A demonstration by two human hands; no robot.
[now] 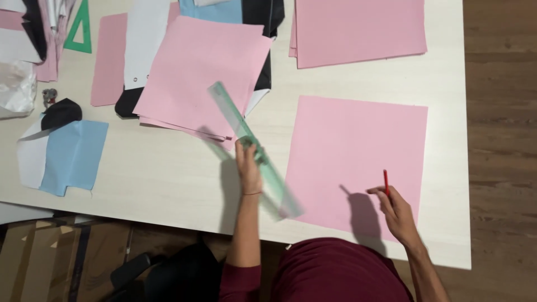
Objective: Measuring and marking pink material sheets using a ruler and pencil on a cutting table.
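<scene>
The left hand pinches a long, see-through green plastic ruler near its middle, fingers wrapped over its edge; the ruler slants from upper left to lower right above the pale wood-grain worktop, and its lower end is smeared by motion blur, so whether it touches the surface cannot be told. That blurred tip overlaps the left edge of a large square pink paper sheet lying flat on the worktop in front of the person. The right hand hovers over the lower right part of the same sheet, fingers pressed together around a thin red pencil that stands upright; only its upper shaft shows, the tip hidden behind the fingers. The ruler's upper end crosses a loose stack of pink paper sheets, which covers black and white fabric pieces whose outlines are mostly buried. Another pile of pink sheets is cut off by the top edge. At the far left lie a light blue fabric piece, a green plastic triangle only partly in frame, and a small metal object too tiny to identify. The person's dark red sleeve fills the bottom.
</scene>
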